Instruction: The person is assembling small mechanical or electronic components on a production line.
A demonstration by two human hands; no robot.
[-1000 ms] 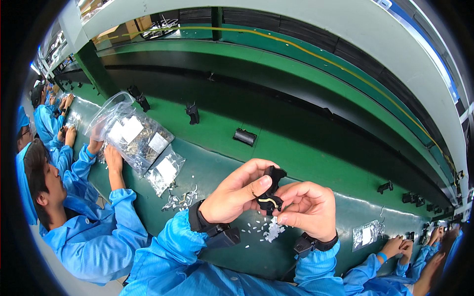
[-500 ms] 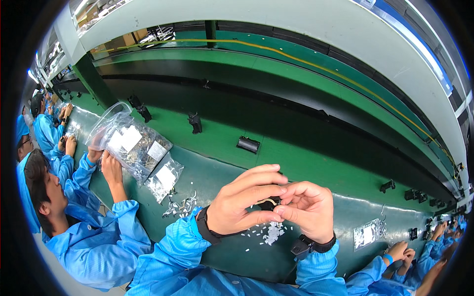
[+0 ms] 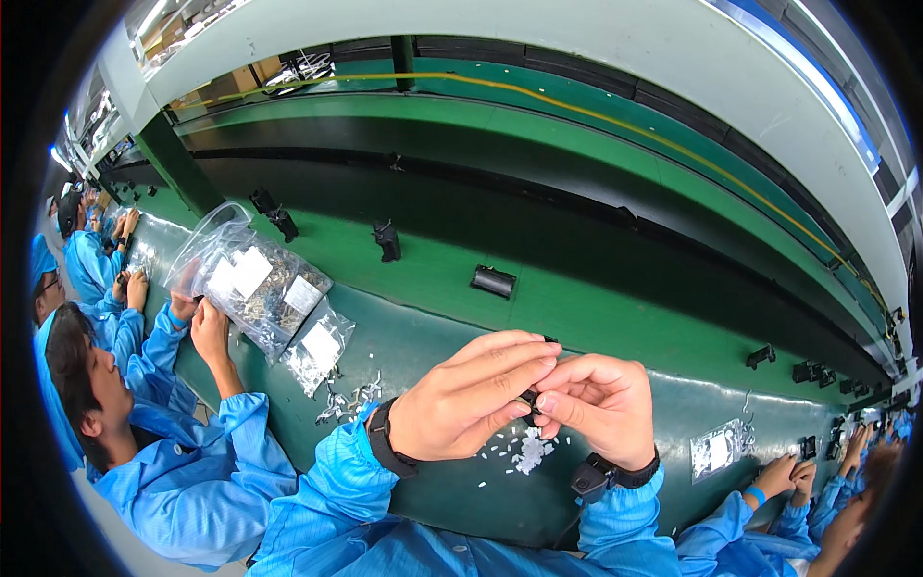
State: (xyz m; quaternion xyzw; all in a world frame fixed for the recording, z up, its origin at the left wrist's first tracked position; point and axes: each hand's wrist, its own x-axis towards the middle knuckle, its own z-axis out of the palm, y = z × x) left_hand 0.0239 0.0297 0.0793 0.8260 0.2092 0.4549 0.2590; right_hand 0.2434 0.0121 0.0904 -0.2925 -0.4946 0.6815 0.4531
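Note:
Both of my hands meet over the green worktable [image 3: 433, 500], closed around a small black plastic part [image 3: 529, 408]. My left hand [image 3: 481, 392] wraps it from the left, fingers laid over the top and thumb below. From the right, my right hand [image 3: 598, 404] pinches at it with thumb and fingertips. Most of the part is hidden by my fingers. Just beneath, a heap of tiny white pieces [image 3: 531, 452] lies scattered on the table. Loose small white-and-grey pieces [image 3: 351, 399] lie left of my left wrist.
A large clear bag of small metal parts [image 3: 264, 288] and a smaller clear bag [image 3: 319, 348] lie to the left. Beyond the table runs a green conveyor [image 3: 596, 317] carrying black parts [image 3: 493, 280]. A co-worker [image 3: 183, 462] sits close on my left; another flat bag [image 3: 717, 450] lies right.
My fingers have closed further over the black part, and a pale strip seen on it earlier is now covered. The black parts on the conveyor have shifted slightly right.

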